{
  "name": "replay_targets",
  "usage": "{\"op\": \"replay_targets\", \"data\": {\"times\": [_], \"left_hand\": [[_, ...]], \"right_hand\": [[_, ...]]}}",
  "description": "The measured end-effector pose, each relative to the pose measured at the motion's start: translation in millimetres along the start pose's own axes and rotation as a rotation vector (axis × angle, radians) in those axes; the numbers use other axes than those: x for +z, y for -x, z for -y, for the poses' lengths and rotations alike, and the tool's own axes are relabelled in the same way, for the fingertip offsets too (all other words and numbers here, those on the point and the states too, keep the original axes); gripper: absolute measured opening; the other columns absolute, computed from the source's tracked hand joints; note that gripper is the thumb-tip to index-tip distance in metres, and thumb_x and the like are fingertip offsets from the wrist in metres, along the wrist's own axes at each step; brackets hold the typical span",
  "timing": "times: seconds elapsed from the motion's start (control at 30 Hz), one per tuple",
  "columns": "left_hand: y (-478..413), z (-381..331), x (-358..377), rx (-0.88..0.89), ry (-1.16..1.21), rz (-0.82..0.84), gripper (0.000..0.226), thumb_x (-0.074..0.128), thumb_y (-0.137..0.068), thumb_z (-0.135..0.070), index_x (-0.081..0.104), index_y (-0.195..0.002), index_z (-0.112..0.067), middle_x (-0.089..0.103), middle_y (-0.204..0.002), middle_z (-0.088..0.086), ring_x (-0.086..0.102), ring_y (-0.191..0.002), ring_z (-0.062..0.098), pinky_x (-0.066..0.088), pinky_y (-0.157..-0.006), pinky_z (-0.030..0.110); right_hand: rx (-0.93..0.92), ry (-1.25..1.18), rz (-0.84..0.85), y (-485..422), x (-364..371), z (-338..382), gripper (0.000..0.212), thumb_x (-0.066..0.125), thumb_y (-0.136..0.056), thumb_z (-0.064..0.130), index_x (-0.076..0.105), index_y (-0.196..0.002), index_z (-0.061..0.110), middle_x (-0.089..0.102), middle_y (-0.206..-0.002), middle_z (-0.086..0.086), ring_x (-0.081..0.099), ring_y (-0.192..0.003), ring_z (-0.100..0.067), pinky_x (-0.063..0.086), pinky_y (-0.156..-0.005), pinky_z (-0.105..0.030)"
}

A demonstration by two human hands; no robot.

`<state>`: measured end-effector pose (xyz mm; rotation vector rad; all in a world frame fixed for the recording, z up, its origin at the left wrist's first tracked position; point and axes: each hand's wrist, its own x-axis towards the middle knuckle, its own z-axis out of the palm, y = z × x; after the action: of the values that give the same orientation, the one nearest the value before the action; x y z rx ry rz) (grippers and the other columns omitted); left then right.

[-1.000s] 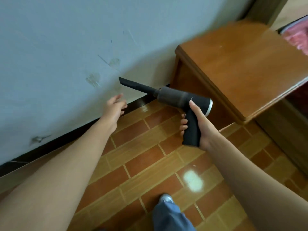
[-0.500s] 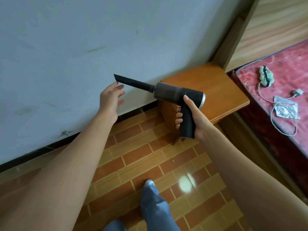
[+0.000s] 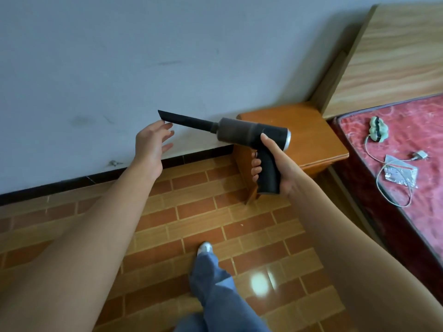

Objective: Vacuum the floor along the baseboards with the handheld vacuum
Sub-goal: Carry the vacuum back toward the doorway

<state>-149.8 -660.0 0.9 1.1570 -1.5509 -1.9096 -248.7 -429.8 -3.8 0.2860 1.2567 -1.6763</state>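
Note:
My right hand (image 3: 275, 164) grips the handle of a black handheld vacuum (image 3: 242, 133), held up in the air. Its long narrow nozzle (image 3: 182, 118) points left, toward the pale wall. My left hand (image 3: 151, 142) is open with fingers spread, its fingertips just under the nozzle tip, perhaps touching it. A dark baseboard (image 3: 100, 176) runs along the bottom of the wall, well below the vacuum. The floor (image 3: 191, 224) is brown and orange brick-pattern tile.
A wooden nightstand (image 3: 306, 130) stands against the wall behind the vacuum. To the right is a bed with a red mattress (image 3: 407, 188), a wooden headboard (image 3: 393, 56), a white cable and small items. My leg in jeans (image 3: 213, 283) and a shoe are below.
The view has pulled back and up, showing more of the bed. The vacuum and both hands stay raised; my left hand has moved closer to the nozzle tip.

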Motion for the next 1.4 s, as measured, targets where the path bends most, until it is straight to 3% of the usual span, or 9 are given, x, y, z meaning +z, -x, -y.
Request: {"op": "replay_targets", "data": {"times": [0.4,0.67,0.97,1.17,1.4], "left_hand": [[140.2,15.8,-26.2,0.008,0.093,-0.156,0.025,0.050,-0.093,-0.002,0.060,-0.114,-0.011,0.060,-0.125,0.009,0.060,-0.112,0.020,0.051,-0.093,0.033],[225.8,43.9,-13.7,0.048,0.143,-0.287,0.030,0.057,-0.092,-0.008,0.058,-0.122,-0.007,0.062,-0.121,0.009,0.061,-0.111,0.019,0.051,-0.095,0.035],[342.4,94.4,-8.7,0.039,0.188,-0.474,0.035,0.045,-0.095,-0.001,0.053,-0.128,-0.009,0.062,-0.123,0.003,0.061,-0.109,0.014,0.052,-0.091,0.029],[408.5,114.7,-49.6,0.023,0.278,-0.634,0.023,0.047,-0.094,-0.004,0.062,-0.105,-0.019,0.065,-0.115,0.001,0.063,-0.108,0.013,0.049,-0.097,0.036],[511.6,135.8,-132.0,0.060,0.372,-0.879,0.021,0.050,-0.094,-0.002,0.062,-0.108,-0.010,0.065,-0.113,0.008,0.063,-0.105,0.017,0.051,-0.095,0.038]], "right_hand": [[0.066,0.112,0.111,92.3,-25.3,-34.8,0.040,0.067,-0.078,0.052,0.057,-0.072,0.013,0.055,-0.058,0.002,0.049,-0.045,-0.010,0.045,-0.045,-0.020],[0.123,0.227,0.220,134.9,-69.7,-40.3,0.040,0.068,-0.075,0.052,0.058,-0.071,0.013,0.054,-0.060,0.002,0.049,-0.046,-0.009,0.045,-0.044,-0.020],[0.250,0.372,0.313,182.9,-112.9,-68.0,0.042,0.071,-0.071,0.052,0.058,-0.072,0.013,0.054,-0.059,0.002,0.048,-0.045,-0.010,0.044,-0.043,-0.021],[0.310,0.489,0.403,205.6,-88.8,-107.7,0.040,0.069,-0.075,0.052,0.057,-0.072,0.013,0.054,-0.057,0.001,0.048,-0.044,-0.010,0.044,-0.044,-0.020],[0.387,0.649,0.594,248.3,-27.0,-193.6,0.041,0.067,-0.077,0.051,0.055,-0.069,0.012,0.052,-0.055,0.002,0.046,-0.042,-0.010,0.043,-0.043,-0.019]]}}
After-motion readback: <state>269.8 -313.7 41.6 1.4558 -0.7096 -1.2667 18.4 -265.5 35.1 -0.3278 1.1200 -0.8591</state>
